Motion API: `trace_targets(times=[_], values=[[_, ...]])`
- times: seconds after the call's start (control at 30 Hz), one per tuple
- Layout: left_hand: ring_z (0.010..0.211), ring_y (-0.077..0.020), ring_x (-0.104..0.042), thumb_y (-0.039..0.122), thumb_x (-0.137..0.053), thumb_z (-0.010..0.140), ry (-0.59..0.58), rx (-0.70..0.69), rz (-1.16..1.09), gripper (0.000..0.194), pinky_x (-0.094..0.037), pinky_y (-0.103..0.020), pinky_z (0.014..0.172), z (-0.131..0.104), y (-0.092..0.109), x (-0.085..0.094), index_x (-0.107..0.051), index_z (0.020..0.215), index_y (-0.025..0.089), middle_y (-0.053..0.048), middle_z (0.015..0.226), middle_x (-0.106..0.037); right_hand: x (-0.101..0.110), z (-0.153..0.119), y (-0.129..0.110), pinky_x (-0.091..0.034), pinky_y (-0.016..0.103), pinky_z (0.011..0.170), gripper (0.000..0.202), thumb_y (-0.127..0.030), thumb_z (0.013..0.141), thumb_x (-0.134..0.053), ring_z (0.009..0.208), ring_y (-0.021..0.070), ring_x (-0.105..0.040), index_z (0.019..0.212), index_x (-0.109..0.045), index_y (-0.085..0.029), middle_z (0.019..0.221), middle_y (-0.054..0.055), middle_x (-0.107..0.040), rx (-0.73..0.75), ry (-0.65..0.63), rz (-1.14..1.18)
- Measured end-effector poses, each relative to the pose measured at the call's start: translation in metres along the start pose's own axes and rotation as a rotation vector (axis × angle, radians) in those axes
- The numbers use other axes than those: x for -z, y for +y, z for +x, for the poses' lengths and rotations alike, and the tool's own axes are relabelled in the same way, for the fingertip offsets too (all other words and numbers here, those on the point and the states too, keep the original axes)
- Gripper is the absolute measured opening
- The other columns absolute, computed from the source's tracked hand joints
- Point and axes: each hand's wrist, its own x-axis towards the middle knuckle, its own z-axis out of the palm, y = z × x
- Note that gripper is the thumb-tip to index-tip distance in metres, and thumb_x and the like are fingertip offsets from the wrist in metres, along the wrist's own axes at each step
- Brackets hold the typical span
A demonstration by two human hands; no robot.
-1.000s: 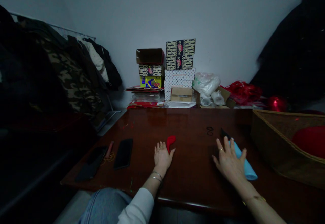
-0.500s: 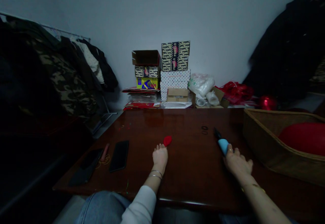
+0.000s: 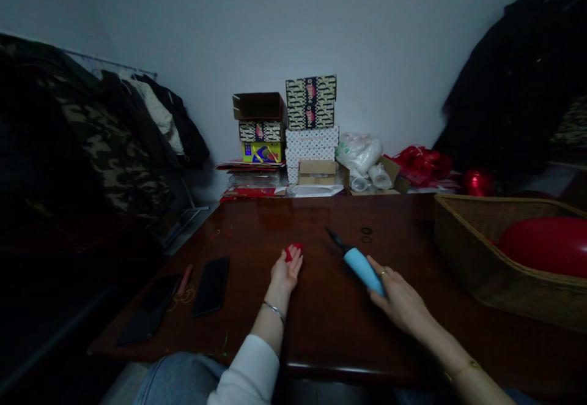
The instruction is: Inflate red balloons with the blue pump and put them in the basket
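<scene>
My left hand (image 3: 285,270) is turned palm up above the middle of the table, fingers partly stretched. A small limp red balloon (image 3: 293,250) is held at its thumb and fingers, which hide part of it. In my right hand (image 3: 398,295) is a light blue balloon pump (image 3: 364,268), gripped by its body near the rear end. The pump's black tapered nozzle (image 3: 336,237) points forward and left, toward the balloon but apart from it. Two dark rings (image 3: 366,235) lie on the table beyond the pump.
A wicker basket (image 3: 458,258) on the right holds a large inflated red balloon (image 3: 548,245). On the left of the dark wooden table (image 3: 257,227) lie two dark phones (image 3: 211,286), a pinkish stick (image 3: 184,279) and yellowish rubber bands (image 3: 183,293). Stacked boxes (image 3: 312,102) stand behind the table.
My right hand has lifted the pump and brought it left, toward the middle. My left hand has taken the red balloon and rolled from palm down to palm up.
</scene>
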Motion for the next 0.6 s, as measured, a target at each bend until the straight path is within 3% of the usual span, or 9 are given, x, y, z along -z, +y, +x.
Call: trace_targets(times=[0.07,0.17,0.37,0.6], values=[[0.095,-0.0180,-0.066,0.017,-0.042,0.092,0.016,-0.004,-0.139,0.020,-0.056,-0.028,0.075,0.002,0.002,-0.002,-0.061,0.094,0.012,-0.015,0.107,-0.065,0.007,-0.008,-0.012,-0.037,0.033,0.095,0.067,-0.033,0.083,-0.041,0.109,0.0211,-0.051,0.145,-0.018,-0.021,0.122,0.008,-0.053,0.232,-0.062,0.197],[0.102,-0.0177,-0.063,0.015,-0.040,0.092,0.040,-0.049,-0.180,0.021,-0.056,-0.026,0.076,0.004,0.004,-0.005,-0.061,0.092,0.013,-0.014,0.114,-0.062,0.016,-0.017,-0.025,-0.038,0.034,0.095,0.067,-0.029,0.081,-0.044,0.108,0.0213,-0.050,0.144,-0.023,-0.023,0.123,0.008,-0.052,0.343,-0.165,0.301],[0.106,-0.0190,-0.061,0.019,-0.040,0.093,0.005,-0.073,-0.186,0.024,-0.055,-0.028,0.079,0.006,0.001,-0.008,-0.062,0.089,0.014,-0.014,0.123,-0.057,0.017,-0.020,-0.029,-0.038,0.036,0.094,0.066,-0.025,0.080,-0.045,0.108,0.0222,-0.050,0.143,-0.026,-0.022,0.122,0.009,-0.052,0.365,-0.199,0.283],[0.108,-0.0179,-0.060,0.018,-0.039,0.092,0.019,-0.078,-0.143,0.025,-0.055,-0.027,0.081,0.002,-0.004,-0.011,-0.064,0.094,0.016,-0.013,0.118,-0.060,0.014,-0.020,-0.026,-0.037,0.037,0.096,0.066,-0.028,0.081,-0.045,0.111,0.0226,-0.049,0.143,-0.025,-0.023,0.126,0.008,-0.051,0.354,-0.195,0.285]])
